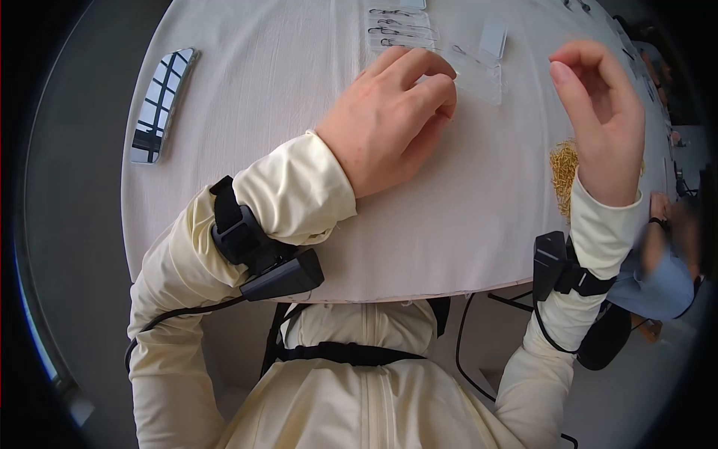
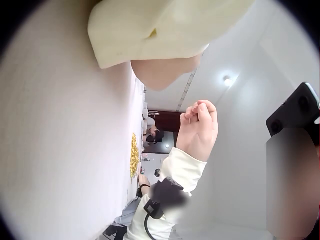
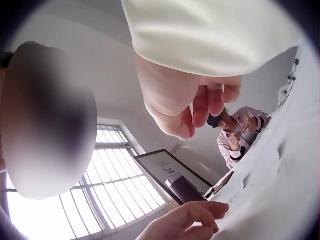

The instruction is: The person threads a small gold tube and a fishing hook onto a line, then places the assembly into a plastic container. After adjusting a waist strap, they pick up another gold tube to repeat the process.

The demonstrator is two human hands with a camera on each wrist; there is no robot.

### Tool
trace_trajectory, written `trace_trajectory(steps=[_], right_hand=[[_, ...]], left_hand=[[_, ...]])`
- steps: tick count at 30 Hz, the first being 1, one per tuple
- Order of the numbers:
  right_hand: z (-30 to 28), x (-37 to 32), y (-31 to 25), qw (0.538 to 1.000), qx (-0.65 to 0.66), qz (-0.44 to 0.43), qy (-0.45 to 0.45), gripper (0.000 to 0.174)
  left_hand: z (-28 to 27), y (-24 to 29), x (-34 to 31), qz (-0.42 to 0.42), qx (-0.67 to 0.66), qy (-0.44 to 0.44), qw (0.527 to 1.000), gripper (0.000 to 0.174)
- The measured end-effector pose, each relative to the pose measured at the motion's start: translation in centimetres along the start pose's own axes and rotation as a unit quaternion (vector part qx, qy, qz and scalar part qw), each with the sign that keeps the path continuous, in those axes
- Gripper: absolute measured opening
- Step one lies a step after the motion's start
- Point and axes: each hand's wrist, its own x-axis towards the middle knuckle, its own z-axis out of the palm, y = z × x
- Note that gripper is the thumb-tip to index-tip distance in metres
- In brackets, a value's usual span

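My left hand (image 1: 396,112) is over the middle of the table, palm down, fingers bent and thumb near the index finger. In the right wrist view, the left fingertips (image 3: 220,207) are close together; whether they pinch something small I cannot tell. Just beyond that hand lie clear plastic bags (image 1: 490,82), one with a thin dark pin-like piece (image 1: 465,54) on it. My right hand (image 1: 609,120) is raised at the right, fingers loosely curled, thumb tip near the index tip, with nothing visible between them. Below it is a pile of small gold pieces (image 1: 562,168), partly hidden by the sleeve.
A row of dark pin-like pieces (image 1: 400,31) lies on clear bags at the table's far side. A phone (image 1: 161,105) rests near the left edge of the cloth-covered table (image 1: 247,90). Another person (image 3: 240,132) sits across the table; someone else's arm (image 1: 657,232) is at the right.
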Motion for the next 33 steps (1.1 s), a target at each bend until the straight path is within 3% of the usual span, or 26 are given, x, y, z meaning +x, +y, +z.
trace_trajectory(steps=[1,3,5,7,9,11,13,14,16,19,24,29,32,33], right_hand=[[-0.9,-1.0,-1.4,1.0,-0.001,-0.001,-0.001,0.004],[-3.1,-3.7,-4.4,0.99,0.013,0.058,-0.126,0.007],[-4.6,-5.8,-5.8,0.947,0.121,0.01,-0.298,0.009],[-3.0,-9.5,-6.2,0.825,0.33,0.051,-0.457,0.009],[0.6,-14.5,-6.6,0.753,0.35,0.149,-0.537,0.008],[5.7,-21.6,-6.3,0.811,0.291,0.161,-0.481,0.015],[9.0,-24.7,-6.4,0.758,0.27,0.255,-0.536,0.026],[9.7,-24.3,-6.7,0.756,0.274,0.252,-0.539,0.026],[10.9,-24.0,-7.2,0.845,0.202,0.121,-0.481,0.039],[11.5,-22.5,-7.2,0.813,0.244,0.059,-0.526,0.045],[11.7,-22.1,-7.7,0.785,0.257,0.058,-0.561,0.041],[11.5,-22.5,-8.6,0.826,0.218,0.116,-0.507,0.037],[11.2,-22.3,-8.5,0.812,0.239,0.136,-0.515,0.041],[11.0,-22.3,-8.3,0.812,0.24,0.134,-0.516,0.041]], left_hand=[[-0.1,0.1,-0.1,0.007,0.012,0.003,1.0,0.016],[-0.9,0.9,-0.7,-0.001,-0.005,-0.006,1.0,0.015],[-1.4,1.8,-1.1,-0.01,-0.019,-0.014,1.0,0.014],[-2.0,2.1,-1.1,-0.093,-0.113,-0.007,0.989,0.009],[-1.9,1.8,-1.1,-0.117,-0.133,0.008,0.984,0.008],[-2.1,1.6,-0.7,-0.138,-0.155,0.022,0.978,0.008],[-2.5,1.7,-0.6,-0.173,-0.157,-0.011,0.972,0.007],[-2.5,1.6,-0.3,-0.178,-0.153,-0.012,0.972,0.007],[-2.0,1.6,-0.3,-0.195,-0.185,0.014,0.963,0.007],[-2.3,1.4,0.0,-0.224,-0.212,0.004,0.951,0.009],[-1.3,0.5,-0.5,-0.19,-0.203,0.037,0.96,0.01],[-1.9,1.5,-0.4,-0.185,-0.156,0.013,0.97,0.005],[-2.1,2.1,-1.7,-0.068,-0.031,-0.047,0.996,0.014],[-2.3,2.2,-2.3,-0.069,-0.029,-0.047,0.996,0.014]])
